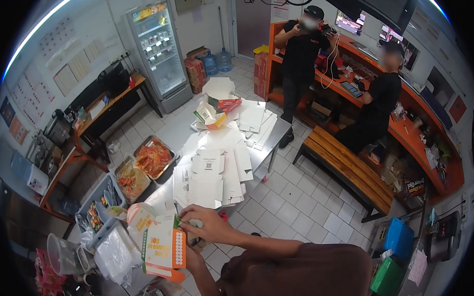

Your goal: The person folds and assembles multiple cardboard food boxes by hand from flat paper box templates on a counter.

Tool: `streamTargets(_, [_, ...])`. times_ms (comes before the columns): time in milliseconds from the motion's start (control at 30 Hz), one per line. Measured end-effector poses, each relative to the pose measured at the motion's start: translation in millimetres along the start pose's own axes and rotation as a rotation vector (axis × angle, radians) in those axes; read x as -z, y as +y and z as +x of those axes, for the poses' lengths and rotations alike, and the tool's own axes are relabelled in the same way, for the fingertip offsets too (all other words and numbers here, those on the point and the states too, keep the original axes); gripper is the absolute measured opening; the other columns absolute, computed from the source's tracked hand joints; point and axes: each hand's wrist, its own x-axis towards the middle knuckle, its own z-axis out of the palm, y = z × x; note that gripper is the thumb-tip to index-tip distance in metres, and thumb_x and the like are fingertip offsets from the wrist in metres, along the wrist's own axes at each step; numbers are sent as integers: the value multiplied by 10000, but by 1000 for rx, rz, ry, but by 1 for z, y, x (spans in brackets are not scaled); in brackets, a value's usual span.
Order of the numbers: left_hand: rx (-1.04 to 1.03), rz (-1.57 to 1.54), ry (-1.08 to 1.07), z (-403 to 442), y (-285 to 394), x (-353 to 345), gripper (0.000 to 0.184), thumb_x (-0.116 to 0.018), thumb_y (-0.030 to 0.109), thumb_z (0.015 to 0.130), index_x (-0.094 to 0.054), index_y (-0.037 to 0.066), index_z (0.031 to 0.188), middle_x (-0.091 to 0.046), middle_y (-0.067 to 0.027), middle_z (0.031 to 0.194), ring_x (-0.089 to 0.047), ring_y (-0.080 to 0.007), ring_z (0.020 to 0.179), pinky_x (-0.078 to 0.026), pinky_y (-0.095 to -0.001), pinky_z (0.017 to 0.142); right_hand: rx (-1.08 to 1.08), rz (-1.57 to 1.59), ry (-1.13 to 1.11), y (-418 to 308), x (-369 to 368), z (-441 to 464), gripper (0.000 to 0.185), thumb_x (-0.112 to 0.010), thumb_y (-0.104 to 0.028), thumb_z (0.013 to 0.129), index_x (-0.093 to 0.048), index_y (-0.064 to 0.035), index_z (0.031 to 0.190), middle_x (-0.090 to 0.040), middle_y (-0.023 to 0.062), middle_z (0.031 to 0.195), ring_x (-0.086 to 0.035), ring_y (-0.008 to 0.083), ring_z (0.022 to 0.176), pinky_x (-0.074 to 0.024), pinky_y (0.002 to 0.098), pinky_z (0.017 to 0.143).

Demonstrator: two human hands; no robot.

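A partly folded printed carton (159, 244), white with green and orange edges and yellow lettering, is held up at the lower left. My left hand (194, 258) grips its lower right side, with most of the fingers hidden behind the card. My right hand (204, 223) reaches across with bent fingers on the carton's upper right edge, by a green flap. Just behind it is another printed box (139, 215) in orange and white. Flat white carton blanks (209, 170) lie in a loose pile on the metal table beyond my hands.
Trays of reddish food (154, 157) and a blue-grey crate (100, 202) stand left of the table, near clear plastic bags (115, 255). Two people (301, 57) are by the orange counter, behind a wooden bench (347, 170). A glass-door fridge (160, 56) stands at the back.
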Motion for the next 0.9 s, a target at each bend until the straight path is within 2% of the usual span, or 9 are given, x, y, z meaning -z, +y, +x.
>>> streamTargets(200, [-34, 35, -14, 0, -3, -4, 457, -716, 9, 922, -516, -61, 1327, -601, -144, 1264, -636, -237, 1115, -545, -372, 926, -15, -132, -172, 11, 2, 3, 257, -718, -75, 880, -729, -40, 1135, -653, 140, 1311, -663, 295, 1143, -528, 385, 972])
streamTargets(300, [-47, 61, -15, -4, -9, -2, 455, -719, 6, 918, -517, -62, 1320, -601, -145, 1260, -635, -242, 1115, -544, -378, 926, 254, -251, -110, 22, -6, -2, 412, -723, -74, 870, -664, -35, 1276, -590, 176, 1407, -621, 322, 1218, -514, 398, 998])
streamTargets(400, [-111, 133, -35, -5, -13, -5, 452, -721, 3, 914, -519, -64, 1313, -601, -145, 1257, -635, -248, 1114, -542, -384, 925, 162, -111, -70, 14, -7, -8, 415, -738, -91, 862, -621, 13, 1246, -601, 203, 1373, -620, 318, 1221, -512, 388, 993])
streamTargets(467, [-205, 231, -71, -7, -16, -6, 450, -723, 1, 912, -520, -65, 1309, -600, -145, 1255, -635, -251, 1114, -541, -387, 925, 168, 95, 33, 36, -12, -7, 316, -723, -105, 870, -591, 17, 1129, -627, 191, 1252, -634, 307, 1144, -512, 371, 959])
streamTargets(600, [-587, 553, -158, -29, -23, -2, 447, -726, -3, 907, -522, -68, 1300, -600, -146, 1251, -635, -259, 1114, -539, -395, 925, 120, 239, 113, 54, -4, 7, 259, -722, -121, 886, -506, -2, 963, -615, 140, 1087, -629, 240, 1023, -510, 347, 905])
streamTargets(633, [-658, 585, -161, -36, -20, 1, 446, -726, -4, 906, -522, -68, 1297, -600, -146, 1250, -635, -260, 1114, -539, -397, 925, 37, 208, 96, 55, -1, 5, 269, -684, -117, 926, -570, 3, 1138, -599, 111, 1072, -615, 226, 984, -510, 351, 890])
streamTargets(733, [-735, 589, -58, -40, 2, -1, 355, -705, 27, 911, -568, -73, 1223, -614, -140, 1214, -611, -288, 1141, -486, -418, 987, -56, 330, 39, 43, 9, 6, 422, -654, -112, 946, -559, -12, 1346, -600, 105, 1140, -605, 215, 1047, -501, 341, 923])
streamTargets(767, [-766, 607, 50, -35, 6, -4, 337, -695, 36, 916, -574, -70, 1212, -617, -139, 1211, -602, -285, 1149, -475, -414, 1004, 47, 235, -71, 64, 12, 3, 636, -701, -210, 923, -466, -60, 1495, -552, 120, 1295, -563, 208, 1200, -463, 339, 1027])
streamTargets(900, [-471, 583, -154, -11, 17, 1, 315, -660, 182, 946, -569, -46, 1143, -608, -171, 1189, -553, -271, 1172, -430, -387, 1055, -41, 359, -325, 76, 3, -7, 583, -675, -197, 932, -488, -43, 1463, -499, 103, 1435, -485, 229, 1332, -396, 353, 1106])
